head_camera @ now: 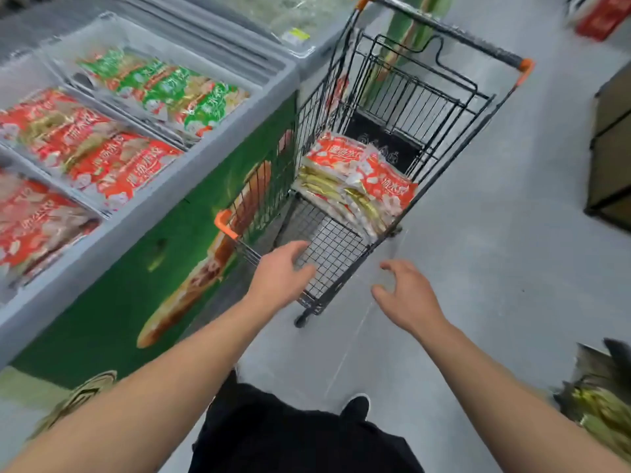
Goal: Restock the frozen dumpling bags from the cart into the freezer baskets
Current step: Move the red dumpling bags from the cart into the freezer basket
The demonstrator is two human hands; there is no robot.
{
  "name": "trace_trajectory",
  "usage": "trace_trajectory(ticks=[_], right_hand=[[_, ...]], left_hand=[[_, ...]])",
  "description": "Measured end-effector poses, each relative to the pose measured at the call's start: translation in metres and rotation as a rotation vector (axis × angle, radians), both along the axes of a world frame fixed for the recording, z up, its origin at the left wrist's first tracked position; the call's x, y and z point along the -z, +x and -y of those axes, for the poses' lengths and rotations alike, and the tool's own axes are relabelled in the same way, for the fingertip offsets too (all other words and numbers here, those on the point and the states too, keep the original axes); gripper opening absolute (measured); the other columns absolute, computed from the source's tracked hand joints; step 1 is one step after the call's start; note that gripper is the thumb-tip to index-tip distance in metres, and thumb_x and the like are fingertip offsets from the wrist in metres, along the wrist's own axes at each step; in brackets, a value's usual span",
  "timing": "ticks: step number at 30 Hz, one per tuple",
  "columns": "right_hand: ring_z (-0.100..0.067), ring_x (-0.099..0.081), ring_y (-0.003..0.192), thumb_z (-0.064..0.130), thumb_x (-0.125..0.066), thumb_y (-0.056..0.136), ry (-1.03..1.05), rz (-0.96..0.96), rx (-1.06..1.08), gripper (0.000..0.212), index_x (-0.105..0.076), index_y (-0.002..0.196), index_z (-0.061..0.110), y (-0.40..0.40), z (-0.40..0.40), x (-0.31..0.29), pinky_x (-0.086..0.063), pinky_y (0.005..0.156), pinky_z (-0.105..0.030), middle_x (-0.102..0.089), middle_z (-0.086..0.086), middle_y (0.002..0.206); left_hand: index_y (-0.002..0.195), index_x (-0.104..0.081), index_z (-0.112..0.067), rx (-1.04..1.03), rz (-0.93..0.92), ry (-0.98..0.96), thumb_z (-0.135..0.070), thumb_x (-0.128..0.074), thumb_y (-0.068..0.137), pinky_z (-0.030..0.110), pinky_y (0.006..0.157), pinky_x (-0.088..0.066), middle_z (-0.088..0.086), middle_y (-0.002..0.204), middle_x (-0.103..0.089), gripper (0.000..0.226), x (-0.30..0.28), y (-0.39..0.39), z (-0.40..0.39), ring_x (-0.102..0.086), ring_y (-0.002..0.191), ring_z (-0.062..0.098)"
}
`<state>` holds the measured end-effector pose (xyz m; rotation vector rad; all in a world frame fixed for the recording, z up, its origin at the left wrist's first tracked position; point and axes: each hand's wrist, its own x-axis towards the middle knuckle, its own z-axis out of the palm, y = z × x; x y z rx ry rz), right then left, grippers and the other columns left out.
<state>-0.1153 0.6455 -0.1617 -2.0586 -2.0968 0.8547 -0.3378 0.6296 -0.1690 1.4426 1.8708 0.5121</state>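
A black wire cart [478,110] with orange corner caps stands on the floor beside the freezer [211,186]. Red dumpling bags [358,179] lie stacked in the cart's middle. My left hand [283,274] hovers over the cart's near end, fingers relaxed and holding nothing. My right hand [406,295] hangs just outside the cart's near right corner, fingers loosely spread, also holding nothing. The freezer baskets hold red bags [99,155] in the near compartments and green bags [164,90] in the far one.
The freezer has a grey rim and a green front with a food picture. A dark shelf unit [611,158] stands at the right. Packaged goods [601,397] lie at the lower right. Grey floor runs to the right of the cart. My dark trousers and shoe show below.
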Motion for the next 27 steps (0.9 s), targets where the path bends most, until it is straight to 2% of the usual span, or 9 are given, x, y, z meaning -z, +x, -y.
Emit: trace_trajectory(ticks=[3,10,17,21,25,27], right_hand=[[-0.027,-0.051,0.127,0.023,-0.063,0.087,0.006,-0.006,-0.021,0.049,-0.056,0.135,0.013,0.063,-0.011,-0.002,-0.037,0.104,-0.032,-0.054,-0.011,0.139],[-0.028,-0.052,0.124,0.023,-0.062,0.089,0.008,-0.036,-0.063,0.050,-0.054,0.137,0.015,0.134,-0.068,-0.008,-0.039,0.101,-0.031,-0.053,-0.011,0.138],[-0.025,-0.052,0.126,0.022,-0.064,0.087,0.012,-0.060,-0.171,0.051,-0.056,0.136,0.012,0.150,-0.167,-0.002,-0.038,0.104,-0.030,-0.056,-0.009,0.136],[-0.024,-0.055,0.119,0.023,-0.063,0.087,0.005,-0.033,-0.214,0.049,-0.057,0.135,0.014,0.146,-0.232,0.001,-0.040,0.096,-0.027,-0.055,-0.009,0.132],[-0.027,-0.056,0.115,0.024,-0.064,0.087,-0.018,0.004,-0.270,0.045,-0.057,0.131,0.014,0.133,-0.297,0.003,-0.042,0.088,-0.030,-0.057,-0.010,0.128],[-0.027,-0.055,0.116,0.023,-0.065,0.088,-0.018,0.002,-0.285,0.045,-0.058,0.131,0.012,0.126,-0.318,0.002,-0.042,0.089,-0.030,-0.057,-0.010,0.127]], left_hand=[[0.144,-0.051,-0.019,-0.014,-0.013,-0.015,-0.028,-0.063,0.092,0.030,0.108,-0.039,0.001,0.144,-0.056,0.054,-0.003,0.062,-0.007,-0.054,0.130,0.020],[0.146,-0.048,-0.020,-0.052,-0.041,-0.037,-0.028,-0.060,0.092,0.031,0.108,-0.039,-0.001,0.144,-0.056,0.055,-0.011,0.141,-0.046,-0.052,0.131,0.019],[0.146,-0.048,-0.019,-0.151,0.004,-0.036,-0.026,-0.058,0.094,0.032,0.110,-0.039,-0.001,0.144,-0.056,0.053,0.000,0.159,-0.125,-0.053,0.130,0.017],[0.146,-0.048,-0.018,-0.202,0.026,-0.047,-0.027,-0.058,0.094,0.034,0.111,-0.041,0.000,0.144,-0.056,0.054,0.010,0.159,-0.181,-0.053,0.130,0.018],[0.145,-0.049,-0.021,-0.251,0.072,-0.088,-0.031,-0.060,0.095,0.035,0.108,-0.044,-0.002,0.142,-0.057,0.053,0.021,0.151,-0.236,-0.056,0.126,0.019],[0.145,-0.049,-0.021,-0.257,0.073,-0.093,-0.032,-0.060,0.094,0.035,0.107,-0.045,-0.002,0.141,-0.058,0.053,0.024,0.147,-0.254,-0.057,0.124,0.019]])
